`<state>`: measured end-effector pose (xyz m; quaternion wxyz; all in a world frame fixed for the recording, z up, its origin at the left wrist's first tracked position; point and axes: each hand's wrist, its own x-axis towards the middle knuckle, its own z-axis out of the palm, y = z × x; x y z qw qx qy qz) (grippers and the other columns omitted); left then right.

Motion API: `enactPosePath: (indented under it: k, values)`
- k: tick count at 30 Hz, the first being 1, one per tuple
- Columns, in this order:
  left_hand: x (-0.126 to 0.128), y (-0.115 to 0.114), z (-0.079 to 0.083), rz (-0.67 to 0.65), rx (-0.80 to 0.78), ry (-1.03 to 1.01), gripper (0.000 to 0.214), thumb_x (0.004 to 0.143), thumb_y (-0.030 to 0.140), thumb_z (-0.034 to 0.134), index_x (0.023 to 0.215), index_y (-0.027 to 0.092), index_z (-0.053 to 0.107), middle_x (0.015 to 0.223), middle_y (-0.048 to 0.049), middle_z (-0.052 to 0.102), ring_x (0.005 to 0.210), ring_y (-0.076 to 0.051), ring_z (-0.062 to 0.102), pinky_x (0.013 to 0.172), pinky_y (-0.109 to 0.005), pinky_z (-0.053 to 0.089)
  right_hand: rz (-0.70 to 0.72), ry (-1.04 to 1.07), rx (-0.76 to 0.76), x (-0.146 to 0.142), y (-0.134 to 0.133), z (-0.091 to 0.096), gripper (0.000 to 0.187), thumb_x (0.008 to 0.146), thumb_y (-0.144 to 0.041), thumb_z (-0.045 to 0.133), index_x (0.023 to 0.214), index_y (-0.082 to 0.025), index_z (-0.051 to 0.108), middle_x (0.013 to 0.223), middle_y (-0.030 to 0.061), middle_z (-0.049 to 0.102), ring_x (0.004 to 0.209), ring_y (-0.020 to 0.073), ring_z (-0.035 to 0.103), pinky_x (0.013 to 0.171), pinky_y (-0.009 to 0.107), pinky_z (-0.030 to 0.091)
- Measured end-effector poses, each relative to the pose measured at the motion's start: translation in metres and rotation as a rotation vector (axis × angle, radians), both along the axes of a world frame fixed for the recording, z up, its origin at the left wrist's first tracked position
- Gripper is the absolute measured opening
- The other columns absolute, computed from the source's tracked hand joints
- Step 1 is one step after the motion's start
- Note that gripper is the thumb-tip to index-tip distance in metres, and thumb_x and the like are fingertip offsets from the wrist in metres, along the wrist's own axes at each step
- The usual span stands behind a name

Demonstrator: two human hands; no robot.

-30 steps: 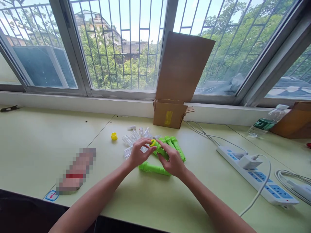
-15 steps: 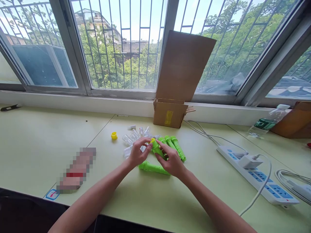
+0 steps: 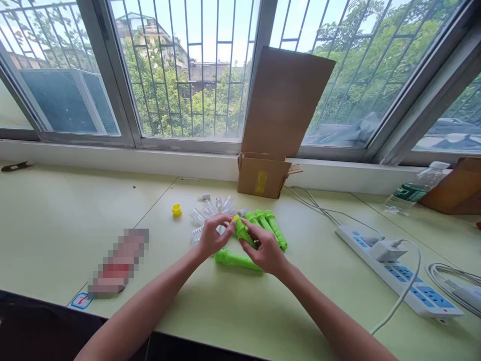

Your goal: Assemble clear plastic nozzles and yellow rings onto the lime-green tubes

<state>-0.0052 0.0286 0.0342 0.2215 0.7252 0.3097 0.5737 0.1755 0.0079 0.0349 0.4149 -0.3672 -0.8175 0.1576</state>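
Between my hands is a green plastic tube [image 3: 244, 234] with a ridged upper end, held tilted above the table. My right hand [image 3: 268, 249] closes its fingers round the tube's body. At the tube's top end, my left hand [image 3: 214, 236] pinches a yellow plastic ring [image 3: 235, 218], its fingers partly covering it. Just below my hands another green tube [image 3: 237, 260] lies on its side. More green tubes [image 3: 276, 228] lie beside my right hand. Several clear plastic cups [image 3: 196, 215] are scattered behind my left hand, some hidden by it. A second yellow ring [image 3: 176, 210] stands apart on the left.
A cardboard box [image 3: 263, 175] with its flap raised stands against the window sill. To the right are a power strip [image 3: 398, 273] with cables and a water bottle [image 3: 415, 188]. A blurred-out flat object [image 3: 120, 263] lies left, near the table's front edge.
The held tube's top has turned slightly, and less of the yellow ring shows now. Both hands stay in nearly the same place.
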Motion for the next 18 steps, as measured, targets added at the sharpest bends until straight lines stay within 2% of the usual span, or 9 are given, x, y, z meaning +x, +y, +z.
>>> enactPosePath:
  k: [18]
  values:
    - [-0.0009, 0.0001, 0.0004, 0.014, 0.056, 0.047, 0.019, 0.086, 0.020, 0.053, 0.087, 0.016, 0.071, 0.089, -0.0070, 0.072, 0.081, -0.017, 0.064, 0.068, -0.029, 0.054, -0.008, 0.034, -0.078, -0.0005, 0.0006, -0.0016, 0.057, 0.082, -0.025, 0.061, 0.137, -0.016, 0.050, 0.091, 0.0086, 0.066, 0.070, 0.0186, 0.059, 0.059, 0.032, 0.052]
